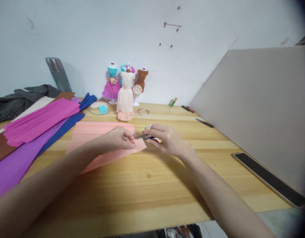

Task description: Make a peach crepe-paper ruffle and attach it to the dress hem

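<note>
A sheet of peach crepe paper (103, 129) lies on the wooden table, its near edge lifted. My left hand (120, 138) pinches that paper close to its right corner. Scissors (147, 137) are in my right hand (167, 137), with the fingers wrapped round the handles. Their blades point left and meet the paper just beside my left fingertips. Part of the blades is hidden behind the paper and the fingers. Behind the hands stands a small dress form in a cream paper dress with a peach ruffle (125, 96).
Folded crepe paper (43, 119) in several colours lies at left, by a leaning bottle (58, 74). More dressed forms (112, 82) stand at the wall. A roll of tape (149, 127) sits behind my right hand. A craft knife (204, 123) and a phone (269, 178) lie at right.
</note>
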Available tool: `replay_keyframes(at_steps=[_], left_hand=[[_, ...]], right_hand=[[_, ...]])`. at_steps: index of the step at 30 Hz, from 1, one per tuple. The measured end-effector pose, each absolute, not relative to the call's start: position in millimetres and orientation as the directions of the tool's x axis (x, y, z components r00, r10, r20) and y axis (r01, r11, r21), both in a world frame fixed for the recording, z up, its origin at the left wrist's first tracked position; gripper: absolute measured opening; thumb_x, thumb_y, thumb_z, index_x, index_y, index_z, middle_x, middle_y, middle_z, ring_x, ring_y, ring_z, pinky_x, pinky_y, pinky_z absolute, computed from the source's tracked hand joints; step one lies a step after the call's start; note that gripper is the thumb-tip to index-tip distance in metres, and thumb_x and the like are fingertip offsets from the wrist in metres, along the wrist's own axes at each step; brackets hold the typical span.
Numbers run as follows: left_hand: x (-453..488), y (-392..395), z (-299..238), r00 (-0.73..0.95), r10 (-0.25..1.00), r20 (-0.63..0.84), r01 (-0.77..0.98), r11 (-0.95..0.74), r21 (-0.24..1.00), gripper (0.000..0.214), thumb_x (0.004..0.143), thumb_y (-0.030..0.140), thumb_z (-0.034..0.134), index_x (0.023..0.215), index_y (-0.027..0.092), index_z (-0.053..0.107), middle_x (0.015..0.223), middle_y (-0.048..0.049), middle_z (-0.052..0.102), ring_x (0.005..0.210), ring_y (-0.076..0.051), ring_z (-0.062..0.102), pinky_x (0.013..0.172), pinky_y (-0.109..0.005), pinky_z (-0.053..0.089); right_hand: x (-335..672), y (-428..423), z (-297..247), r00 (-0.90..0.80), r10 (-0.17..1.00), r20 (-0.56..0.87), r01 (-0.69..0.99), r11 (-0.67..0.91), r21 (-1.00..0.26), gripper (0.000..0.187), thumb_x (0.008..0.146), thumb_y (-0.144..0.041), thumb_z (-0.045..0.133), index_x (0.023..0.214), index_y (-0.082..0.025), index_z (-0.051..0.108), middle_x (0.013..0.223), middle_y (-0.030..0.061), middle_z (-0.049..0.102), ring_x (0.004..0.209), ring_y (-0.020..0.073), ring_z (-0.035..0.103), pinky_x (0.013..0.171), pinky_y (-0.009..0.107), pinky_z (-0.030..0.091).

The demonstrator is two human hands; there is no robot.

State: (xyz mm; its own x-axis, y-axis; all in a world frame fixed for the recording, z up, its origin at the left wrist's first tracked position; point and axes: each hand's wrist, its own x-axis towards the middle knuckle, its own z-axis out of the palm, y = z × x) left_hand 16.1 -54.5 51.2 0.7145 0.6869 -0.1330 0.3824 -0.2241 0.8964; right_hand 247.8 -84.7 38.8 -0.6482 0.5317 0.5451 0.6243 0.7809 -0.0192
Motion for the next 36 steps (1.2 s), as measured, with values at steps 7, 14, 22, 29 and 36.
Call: replay_keyframes(at_steps=[7,14,22,29,36], left_hand=[[15.5,-56.8,56.0,0.646,0.749,-0.145,0.490,-0.261,0.832,0.010,0.065,0.025,0.057,0.059,0.016,0.056,0.052,0.0073,0.033,0.051,-0.007,0.027,0.051,-0.024,0.018],[18.2,-58.0,52.4,0.678,0.727,-0.113,0.450,-0.289,0.845,0.011,0.064,0.025,0.058,0.059,0.015,0.057,0.053,0.0070,0.036,0.051,-0.007,0.029,0.052,-0.023,0.020],[19.8,-57.6,51.4,0.676,0.734,-0.070,0.428,-0.314,0.847,0.011,0.064,0.025,0.058,0.060,0.015,0.059,0.054,0.0063,0.039,0.051,-0.007,0.030,0.051,-0.023,0.022],[18.6,-62.4,57.4,0.673,0.739,-0.039,0.411,-0.330,0.850,0.015,0.067,0.027,0.058,0.058,0.014,0.057,0.054,0.0067,0.036,0.051,-0.007,0.027,0.051,-0.023,0.022],[19.0,-63.4,58.3,0.678,0.734,-0.049,0.420,-0.331,0.845,0.020,0.067,0.029,0.057,0.053,0.015,0.052,0.053,0.0062,0.035,0.052,-0.007,0.028,0.053,-0.024,0.022]], right_hand=[[250.5,-85.5,40.6,-0.608,0.564,0.559,0.636,0.767,-0.083,0.023,0.089,-0.027,0.052,0.105,-0.014,0.064,0.080,0.0077,0.065,0.068,0.0143,0.060,0.058,0.023,0.044],[245.2,-85.5,37.7,-0.624,0.562,0.542,0.626,0.775,-0.083,0.024,0.089,-0.023,0.051,0.106,-0.013,0.065,0.077,0.0074,0.063,0.066,0.0146,0.058,0.057,0.024,0.044],[241.9,-86.6,38.8,-0.617,0.553,0.560,0.633,0.772,-0.065,0.022,0.090,-0.023,0.050,0.104,-0.014,0.065,0.080,0.0086,0.064,0.067,0.0154,0.058,0.058,0.025,0.045],[244.0,-87.5,40.0,-0.601,0.566,0.565,0.632,0.768,-0.098,0.022,0.089,-0.025,0.051,0.103,-0.014,0.064,0.081,0.0086,0.065,0.069,0.0153,0.059,0.059,0.025,0.046],[242.4,-87.0,37.0,-0.618,0.550,0.562,0.604,0.789,-0.108,0.021,0.087,-0.021,0.053,0.103,-0.013,0.065,0.078,0.0073,0.063,0.066,0.0141,0.057,0.058,0.024,0.045]])
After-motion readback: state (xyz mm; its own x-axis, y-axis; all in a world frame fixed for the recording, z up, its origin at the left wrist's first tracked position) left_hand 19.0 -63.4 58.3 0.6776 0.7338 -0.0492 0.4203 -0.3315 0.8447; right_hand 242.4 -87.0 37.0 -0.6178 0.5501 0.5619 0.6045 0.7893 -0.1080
